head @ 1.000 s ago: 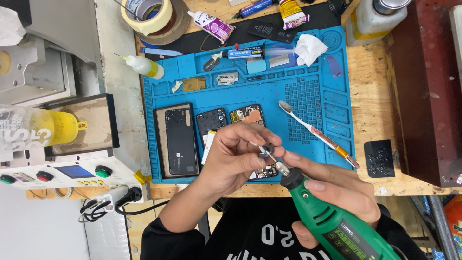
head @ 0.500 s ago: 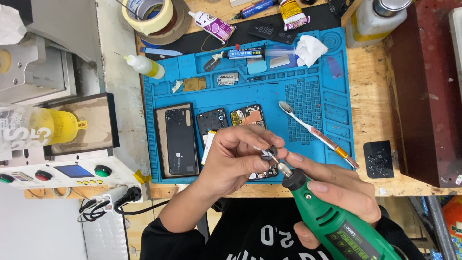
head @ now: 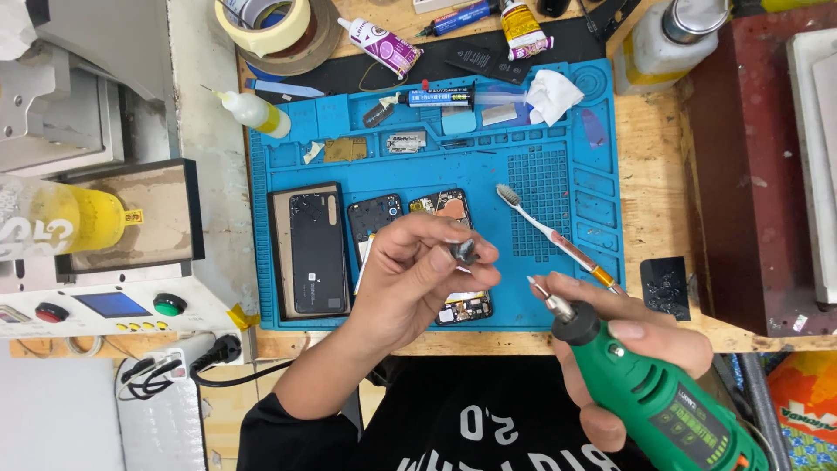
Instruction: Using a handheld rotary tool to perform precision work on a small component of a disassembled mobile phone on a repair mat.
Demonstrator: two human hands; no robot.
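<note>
Head view looks down on a workbench where the left hand pinches a small dark metal part between thumb and fingertips, holding it up above the blue work mat. Just to the right of that part, and a little lower, sits the thin bit of a green rotary tool, which the right hand grips around its body with the fingers wrapped tight; the bit's tip is close to the part but not touching it. Directly under the left hand lies an opened phone with its insides showing, partly hidden by the fingers. To the left of that hand are another opened phone and then a dark phone back cover. Beyond the right hand, farther from the body, a toothbrush lies slantwise on the mat. At the far edge of the mat, well away from both hands, are a crumpled white tissue, a small squeeze bottle, glue tubes and rolls of tape
</note>
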